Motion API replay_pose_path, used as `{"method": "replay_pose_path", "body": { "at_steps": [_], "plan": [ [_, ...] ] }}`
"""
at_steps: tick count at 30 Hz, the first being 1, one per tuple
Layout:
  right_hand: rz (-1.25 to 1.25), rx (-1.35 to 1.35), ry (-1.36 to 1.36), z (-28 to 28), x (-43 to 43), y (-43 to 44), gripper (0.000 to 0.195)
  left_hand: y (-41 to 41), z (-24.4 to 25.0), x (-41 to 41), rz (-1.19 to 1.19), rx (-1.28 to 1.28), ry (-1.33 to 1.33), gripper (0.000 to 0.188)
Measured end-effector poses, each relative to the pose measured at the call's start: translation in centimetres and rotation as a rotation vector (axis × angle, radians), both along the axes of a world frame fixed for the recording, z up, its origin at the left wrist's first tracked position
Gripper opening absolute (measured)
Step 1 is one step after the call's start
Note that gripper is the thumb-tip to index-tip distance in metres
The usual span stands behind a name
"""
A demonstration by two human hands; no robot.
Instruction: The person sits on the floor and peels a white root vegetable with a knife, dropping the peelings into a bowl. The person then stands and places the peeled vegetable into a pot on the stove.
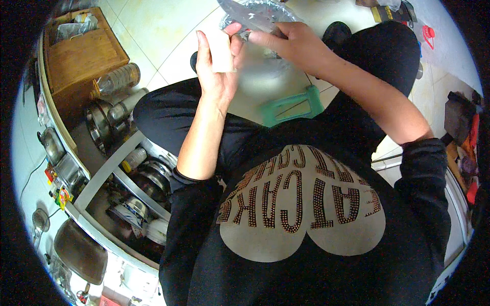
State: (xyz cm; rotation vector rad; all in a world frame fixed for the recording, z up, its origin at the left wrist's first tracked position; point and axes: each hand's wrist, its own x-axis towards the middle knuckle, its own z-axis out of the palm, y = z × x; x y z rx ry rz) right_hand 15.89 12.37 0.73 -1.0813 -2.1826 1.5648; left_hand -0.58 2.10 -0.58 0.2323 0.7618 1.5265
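Observation:
Upright on the palm of my left hand point(217, 82) rests a pale, block-shaped piece of food point(222, 53), with the fingers curled around its sides. My right hand point(291, 44) grips the dark handle of a broad-bladed kitchen knife point(245, 13). The blade points up and to the left, above my left fingertips. Behind the hands is a round container lined with shiny plastic or foil point(285, 9), partly hidden by the knife and the right hand. Below it, between my legs, lies part of a green plastic stool point(293, 107).
A wooden cabinet point(86, 57) stands at the upper left, a plastic bottle point(120, 78) beside it. Open shelves below hold metal pots point(151, 178). At the right are a red-capped container point(428, 32) and a dark bag point(459, 114). A counter edge point(111, 244) curves along the lower left.

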Motion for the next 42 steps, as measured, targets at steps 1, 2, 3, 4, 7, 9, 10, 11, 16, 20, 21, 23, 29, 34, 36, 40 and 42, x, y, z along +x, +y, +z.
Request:
{"method": "replay_pose_path", "body": {
  "at_steps": [1, 2, 3, 4, 7, 9, 10, 11, 16, 20, 21, 23, 29, 34, 36, 40, 42],
  "plan": [
    [0.086, 0.016, -0.023, 1.5, 0.2, 0.1, 0.068, 0.1, 0.3, 0.5, 0.049, -0.064, 0.054, 0.064],
    [0.173, 0.031, -0.046, 3.3, 0.5, 0.0, 0.068, 0.3, 0.8, 1.2, 0.098, -0.128, 0.107, 0.065],
    [0.257, 0.047, -0.068, 4.3, 0.6, -0.1, 0.067, 0.5, 1.2, 1.7, 0.145, -0.192, 0.162, 0.065],
    [0.285, 0.072, -0.066, 3.5, 0.6, -0.3, 0.063, -0.2, 0.1, 0.3, -0.054, -0.017, -0.001, 0.051],
    [0.211, 0.096, 0.111, 0.9, 0.0, -1.3, 0.063, 0.2, 0.5, 2.0, 0.057, -0.197, 0.194, 0.051],
    [0.178, 0.147, 0.079, 0.5, -0.9, -1.4, 0.065, 0.4, 0.7, 2.4, 0.077, -0.21, 0.269, 0.054],
    [0.157, 0.17, 0.063, 0.4, -1.3, -1.5, 0.065, 0.7, 1.2, 2.5, 0.078, -0.2, 0.286, 0.056],
    [0.181, 0.147, 0.048, 0.2, -1.4, -1.5, 0.066, 0.8, 1.5, 2.5, 0.078, -0.19, 0.302, 0.058],
    [0.282, 0.09, 0.011, -0.2, -1.0, -1.4, 0.073, 0.8, 1.9, 3.6, 0.237, -0.258, 0.307, 0.058],
    [0.312, 0.062, -0.103, -0.3, -0.9, -1.1, 0.074, 0.4, 0.8, 2.7, 0.147, -0.155, 0.329, 0.054],
    [0.303, 0.079, -0.058, -0.6, -0.9, -1.2, 0.073, 0.3, 0.4, 2.5, 0.151, -0.17, 0.267, 0.054],
    [0.285, 0.113, 0.033, -1.5, -0.8, -1.6, 0.072, 0.0, -0.5, 2.0, 0.159, -0.198, 0.142, 0.055],
    [0.379, 0.131, 0.069, 0.3, 0.5, -1.0, 0.064, 1.1, -1.0, -0.4, 0.179, -0.092, 0.015, 0.056],
    [0.183, 0.253, 0.014, -0.6, 0.5, 0.1, 0.055, 0.8, -0.9, 0.4, 0.251, -0.176, 0.104, 0.052],
    [0.129, 0.279, -0.003, -0.5, 0.6, 0.3, 0.06, 0.9, -1.1, 0.8, 0.299, -0.199, 0.227, 0.051],
    [0.087, 0.18, 0.038, -0.5, 0.2, 0.6, 0.06, 1.3, -1.0, 0.9, 0.33, -0.278, 0.478, 0.053],
    [0.056, 0.148, 0.074, -0.8, 0.0, 0.2, 0.055, 1.2, -1.1, 0.4, 0.248, -0.224, 0.379, 0.053]
  ]
}}
